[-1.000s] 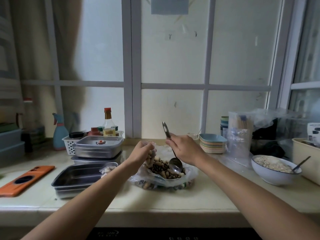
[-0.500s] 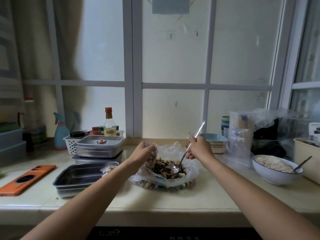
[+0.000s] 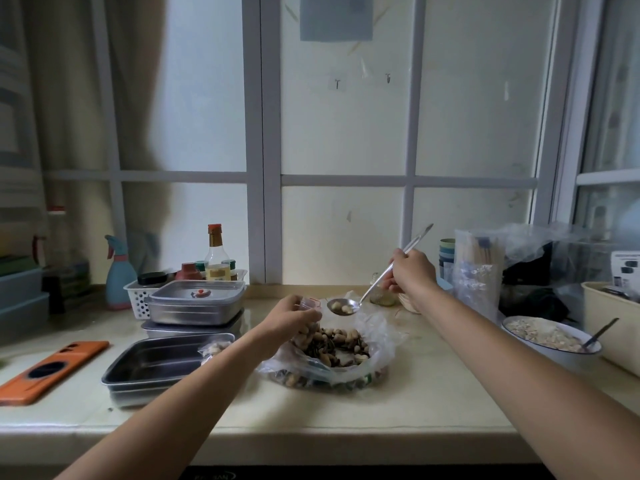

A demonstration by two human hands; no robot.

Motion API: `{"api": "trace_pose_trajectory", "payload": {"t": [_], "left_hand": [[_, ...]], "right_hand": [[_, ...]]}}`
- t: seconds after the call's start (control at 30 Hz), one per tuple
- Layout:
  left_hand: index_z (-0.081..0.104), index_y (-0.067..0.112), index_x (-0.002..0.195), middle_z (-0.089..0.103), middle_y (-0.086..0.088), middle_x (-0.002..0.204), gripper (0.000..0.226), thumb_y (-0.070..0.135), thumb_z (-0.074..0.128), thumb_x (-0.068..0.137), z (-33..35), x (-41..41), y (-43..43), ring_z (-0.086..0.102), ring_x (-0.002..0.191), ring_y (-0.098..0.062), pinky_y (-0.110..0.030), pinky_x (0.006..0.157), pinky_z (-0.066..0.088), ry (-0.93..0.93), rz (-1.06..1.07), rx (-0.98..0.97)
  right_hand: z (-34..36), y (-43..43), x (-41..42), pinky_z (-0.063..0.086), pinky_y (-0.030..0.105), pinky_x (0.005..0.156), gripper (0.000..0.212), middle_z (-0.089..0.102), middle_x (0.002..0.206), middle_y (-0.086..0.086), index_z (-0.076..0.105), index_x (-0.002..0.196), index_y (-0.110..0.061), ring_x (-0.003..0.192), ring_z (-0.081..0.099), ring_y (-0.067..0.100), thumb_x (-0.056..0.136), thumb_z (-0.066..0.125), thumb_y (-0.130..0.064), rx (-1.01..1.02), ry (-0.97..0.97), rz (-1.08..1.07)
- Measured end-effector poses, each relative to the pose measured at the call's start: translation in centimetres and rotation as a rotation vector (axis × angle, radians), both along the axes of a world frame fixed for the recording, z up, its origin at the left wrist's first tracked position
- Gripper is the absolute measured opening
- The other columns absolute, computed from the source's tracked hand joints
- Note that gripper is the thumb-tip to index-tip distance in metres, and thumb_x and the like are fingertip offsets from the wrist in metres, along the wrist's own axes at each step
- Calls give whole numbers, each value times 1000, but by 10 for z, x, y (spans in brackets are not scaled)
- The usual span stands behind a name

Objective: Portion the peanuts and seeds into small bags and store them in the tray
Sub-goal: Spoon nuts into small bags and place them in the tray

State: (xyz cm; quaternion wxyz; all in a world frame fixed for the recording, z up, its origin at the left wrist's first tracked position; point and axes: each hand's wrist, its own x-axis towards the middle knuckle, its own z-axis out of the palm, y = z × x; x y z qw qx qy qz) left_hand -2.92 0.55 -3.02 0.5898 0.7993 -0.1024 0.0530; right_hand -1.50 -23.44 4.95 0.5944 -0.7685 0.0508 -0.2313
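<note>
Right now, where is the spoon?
In the head view the spoon is just right of centre, held by the right hand above the big peanut bag, its scoop next to the small bag in the left hand.

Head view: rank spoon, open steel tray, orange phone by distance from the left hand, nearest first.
1. Spoon, just right of the left hand.
2. Open steel tray, to its left.
3. Orange phone, far left, beyond the tray.

I count two hands, left hand (image 3: 289, 318) and right hand (image 3: 412, 273); two slim metal spoons (image 3: 379, 280) (image 3: 601, 332); two small clear plastic bags (image 3: 309, 303) (image 3: 214, 348); one round white bowl (image 3: 540, 355); one blue spray bottle (image 3: 119, 282).
</note>
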Motion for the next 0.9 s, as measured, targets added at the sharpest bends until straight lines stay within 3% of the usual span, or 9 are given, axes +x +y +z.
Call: {"api": "trace_pose_trajectory", "payload": {"t": [0.1, 0.23, 0.3, 0.47, 0.63, 0.8, 0.9], "left_hand": [[55, 7, 126, 67, -13, 113, 38, 15, 72, 92, 1, 0, -1, 68, 96, -22, -25, 72, 55, 8, -14, -9], [57, 1, 121, 70, -15, 99, 36, 13, 74, 91, 3, -2, -3, 67, 79, -21, -29, 69, 57, 4, -103, -62], [60, -1, 119, 71, -13, 95, 35, 15, 75, 92, 2, -3, -3, 67, 78, -20, -29, 69, 56, -3, -140, -69], [67, -1, 111, 72, -10, 91, 32, 21, 76, 91, 1, -2, -4, 68, 78, -17, -28, 70, 54, 11, -132, -90], [66, -3, 106, 69, -10, 83, 30, 22, 77, 91, 3, -3, -5, 66, 72, -19, -31, 69, 54, 6, -137, -95], [65, -6, 103, 67, -11, 77, 26, 17, 73, 94, 4, -8, -8, 63, 66, -20, -28, 63, 53, -6, -164, -93], [65, -7, 106, 68, -11, 79, 29, 18, 74, 93, 4, -9, -7, 65, 70, -20, -29, 66, 54, 0, -156, -103]], "right_hand": [[14, 9, -6, 52, 26, 44, 29, 68, 61, 11, 59, 103, -4, 47, 66, 20, 108, 36, -22, 3, -50, -17], [16, 28, -16, 59, 34, 57, 30, 67, 55, 8, 58, 95, -5, 56, 70, 31, 106, 36, -22, -56, -162, 24], [14, 36, -20, 58, 33, 54, 30, 68, 58, 9, 59, 95, -6, 52, 70, 25, 107, 38, -24, -111, -250, 69], [4, 44, -29, 55, 32, 48, 25, 64, 70, 7, 60, 96, -10, 47, 64, 12, 110, 46, -26, -384, -595, 238], [1, 48, -32, 53, 36, 56, 33, 59, 69, 3, 61, 103, -7, 53, 58, 14, 108, 43, -35, -617, -841, 309], [1, 49, -35, 52, 33, 57, 33, 58, 71, -1, 63, 105, -7, 55, 57, 12, 107, 44, -34, -592, -938, 291], [0, 47, -32, 55, 33, 55, 26, 60, 70, 3, 64, 106, -5, 50, 60, 14, 108, 50, -27, -553, -861, 344]]}}
